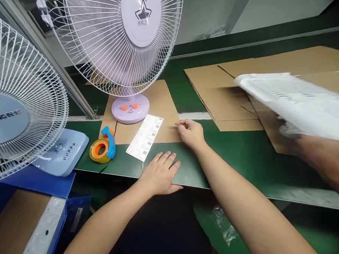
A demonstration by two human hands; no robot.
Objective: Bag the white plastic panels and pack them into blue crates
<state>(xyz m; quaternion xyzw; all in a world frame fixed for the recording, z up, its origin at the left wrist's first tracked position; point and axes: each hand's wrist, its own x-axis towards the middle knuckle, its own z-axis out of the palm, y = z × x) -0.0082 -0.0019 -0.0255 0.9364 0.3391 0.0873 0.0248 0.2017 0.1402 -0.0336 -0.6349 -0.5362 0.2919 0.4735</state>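
My left hand (pixel 160 174) lies palm down on the front edge of the green table (pixel 230 154), fingers spread, holding nothing. Just beyond its fingertips is a white printed sheet (pixel 145 137). My right hand (pixel 191 133) rests with curled fingers at the right edge of a cardboard sheet (pixel 165 104); whether anything is inside the fingers is hidden. On that cardboard stands a lilac fan (pixel 130 109) with two orange knobs. A blue tape dispenser (pixel 110 143) with an orange-cored roll sits left of the printed sheet.
A blue fan (pixel 65 151) stands at the left, above a blue bin (pixel 62 219). Flat cardboard (pixel 227 97) lies at the right. Another person's blurred hand (pixel 315 153) holds a white plastic part (pixel 304 101) over it. A metal post (pixel 52 61) rises behind the fans.
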